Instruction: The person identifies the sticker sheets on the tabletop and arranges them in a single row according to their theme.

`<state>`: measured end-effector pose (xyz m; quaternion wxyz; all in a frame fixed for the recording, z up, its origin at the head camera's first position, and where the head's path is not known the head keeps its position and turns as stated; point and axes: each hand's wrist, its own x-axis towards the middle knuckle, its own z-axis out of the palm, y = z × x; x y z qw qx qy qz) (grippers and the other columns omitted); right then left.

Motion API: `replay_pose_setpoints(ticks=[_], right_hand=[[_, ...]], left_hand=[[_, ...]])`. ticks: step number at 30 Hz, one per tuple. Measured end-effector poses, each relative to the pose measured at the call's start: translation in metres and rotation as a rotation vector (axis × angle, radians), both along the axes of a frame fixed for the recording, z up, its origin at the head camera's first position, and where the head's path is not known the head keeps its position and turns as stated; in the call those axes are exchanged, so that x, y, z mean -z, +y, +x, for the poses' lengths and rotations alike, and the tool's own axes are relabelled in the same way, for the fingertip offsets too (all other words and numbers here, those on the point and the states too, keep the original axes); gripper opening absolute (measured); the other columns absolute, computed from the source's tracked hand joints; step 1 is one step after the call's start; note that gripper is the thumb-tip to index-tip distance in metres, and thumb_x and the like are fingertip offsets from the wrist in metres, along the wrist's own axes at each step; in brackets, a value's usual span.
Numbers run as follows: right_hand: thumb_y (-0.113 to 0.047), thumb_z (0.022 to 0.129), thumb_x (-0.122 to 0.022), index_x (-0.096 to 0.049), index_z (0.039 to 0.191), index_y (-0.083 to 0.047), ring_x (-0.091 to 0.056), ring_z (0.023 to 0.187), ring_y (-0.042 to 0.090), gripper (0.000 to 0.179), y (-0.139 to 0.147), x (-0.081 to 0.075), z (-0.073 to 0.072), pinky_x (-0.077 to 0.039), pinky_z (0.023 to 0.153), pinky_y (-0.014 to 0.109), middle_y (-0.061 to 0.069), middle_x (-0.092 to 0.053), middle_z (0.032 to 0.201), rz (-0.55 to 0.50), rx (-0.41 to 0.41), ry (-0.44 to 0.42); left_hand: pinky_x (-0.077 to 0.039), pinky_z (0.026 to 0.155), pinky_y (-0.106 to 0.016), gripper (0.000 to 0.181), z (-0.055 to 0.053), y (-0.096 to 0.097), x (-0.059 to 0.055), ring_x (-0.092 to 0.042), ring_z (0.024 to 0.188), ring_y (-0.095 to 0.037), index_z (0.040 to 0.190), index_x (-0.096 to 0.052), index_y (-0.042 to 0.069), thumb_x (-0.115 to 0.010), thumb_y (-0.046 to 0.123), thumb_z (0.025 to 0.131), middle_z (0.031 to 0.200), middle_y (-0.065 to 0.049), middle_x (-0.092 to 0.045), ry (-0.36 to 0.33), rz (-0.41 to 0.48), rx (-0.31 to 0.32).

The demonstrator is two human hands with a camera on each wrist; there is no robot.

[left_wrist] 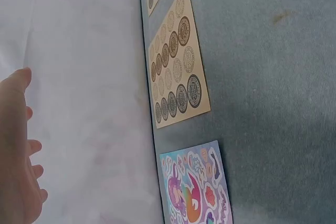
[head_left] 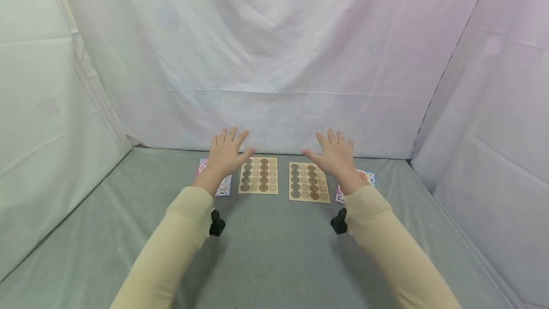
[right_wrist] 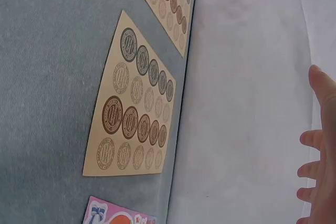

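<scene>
Both hands hover above the table with fingers spread and hold nothing. My left hand (head_left: 226, 155) is over a colourful sticker sheet (head_left: 224, 186), covering part of it. Beside it lies a tan sheet of round seal stickers (head_left: 258, 175), in rows of dark and pale circles. My right hand (head_left: 336, 155) hangs over a second colourful sticker sheet (head_left: 371, 177), mostly hidden behind the wrist. A second tan sheet of round stickers (head_left: 309, 182) lies just left of that hand. The left wrist view shows cartoon figures on the left colourful sheet (left_wrist: 195, 187).
A grey-green cloth covers the table (head_left: 274, 252). White curtains (head_left: 274, 61) hang behind and on both sides, the back one meeting the table just past the sheets. A black wrist mount (head_left: 217, 223) sits on the left cuff, another mount (head_left: 339, 221) on the right.
</scene>
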<state>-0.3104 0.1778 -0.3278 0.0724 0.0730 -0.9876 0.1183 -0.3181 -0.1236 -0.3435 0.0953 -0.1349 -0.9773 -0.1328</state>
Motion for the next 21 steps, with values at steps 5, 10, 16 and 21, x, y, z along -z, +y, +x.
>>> replay_pose_setpoints(ticks=[5,10,16,21], right_hand=[[-0.07,0.088,-0.041,-0.024,0.153,-0.015,-0.005,0.14,0.045,0.087,-0.004,0.001,0.003,0.002,0.106,0.067,0.022,-0.012,0.156,0.005,0.001,0.021],[-0.071,0.088,-0.04,-0.024,0.153,-0.016,-0.005,0.141,0.044,0.087,-0.008,0.004,0.005,0.003,0.106,0.066,0.02,-0.011,0.157,-0.001,0.002,0.026],[-0.073,0.087,-0.038,-0.025,0.153,-0.017,-0.004,0.142,0.042,0.088,-0.015,0.003,0.009,0.004,0.107,0.064,0.019,-0.01,0.157,-0.035,-0.004,0.027],[-0.076,0.086,-0.034,-0.024,0.153,-0.017,-0.004,0.142,0.041,0.091,-0.021,0.003,0.014,0.004,0.108,0.063,0.018,-0.011,0.157,-0.046,-0.02,0.034]], left_hand=[[0.001,0.111,-0.058,0.07,0.002,-0.005,-0.001,-0.001,0.142,-0.041,0.154,-0.022,0.021,-0.039,0.057,0.096,0.157,-0.017,-0.011,0.014,0.026,0.012],[0.001,0.111,-0.057,0.07,0.004,-0.01,0.0,-0.001,0.142,-0.04,0.154,-0.022,0.02,-0.04,0.056,0.097,0.157,-0.017,-0.011,0.02,0.046,0.02],[-0.001,0.112,-0.057,0.069,0.009,-0.015,-0.001,-0.003,0.142,-0.041,0.153,-0.023,0.018,-0.044,0.053,0.097,0.157,-0.018,-0.012,0.046,0.097,0.046],[-0.003,0.112,-0.055,0.07,0.013,-0.019,-0.002,-0.006,0.142,-0.041,0.153,-0.024,0.019,-0.046,0.053,0.096,0.157,-0.018,-0.014,0.065,0.127,0.041]])
